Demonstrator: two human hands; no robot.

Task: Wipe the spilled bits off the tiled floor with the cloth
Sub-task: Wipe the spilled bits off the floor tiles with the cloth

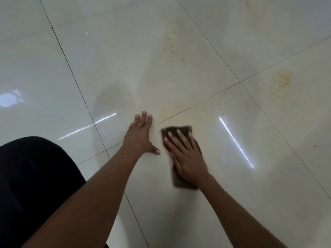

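A dark brown cloth (pixel 179 130) lies flat on the glossy cream tiled floor (pixel 111 59), and my right hand (pixel 186 156) presses on it with straight, spread fingers. The cloth's edges look blurred. Just to its left, my left hand (pixel 139 135) rests flat on the tile, fingers straight and thumb out. Orange spilled bits (pixel 172 51) are scattered on the tile well beyond the cloth. A denser patch of bits (pixel 281 81) lies at the far right, and a few bits (pixel 223 102) sit closer, just past the grout line.
My dark-clothed knee (pixel 32 176) fills the lower left. Dark grout lines cross the floor. Bright light streaks (pixel 236 142) reflect to the right of the cloth, and a single orange crumb (pixel 315 146) lies at the far right.
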